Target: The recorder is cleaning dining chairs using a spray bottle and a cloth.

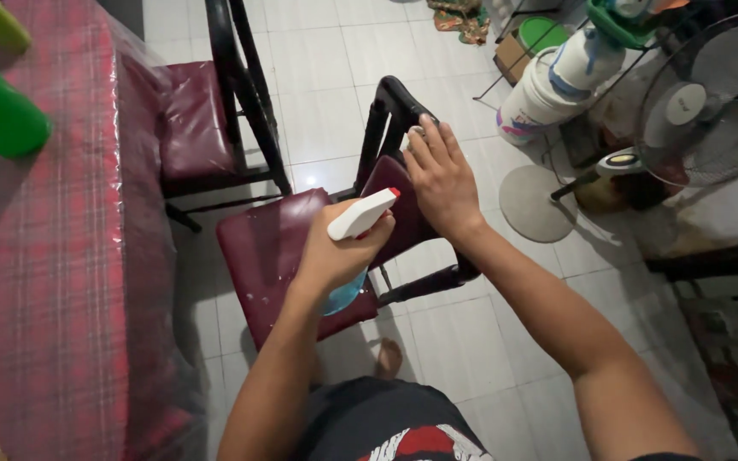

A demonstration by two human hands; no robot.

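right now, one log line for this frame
left hand: holds spray bottle | right hand: on chair backrest | droplets on seat

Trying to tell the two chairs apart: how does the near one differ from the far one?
The near chair has white droplets on its seat; the far chair looks dry. The right hand rests on the near chair's backrest; nobody touches the far chair. Both have maroon seats and black frames.
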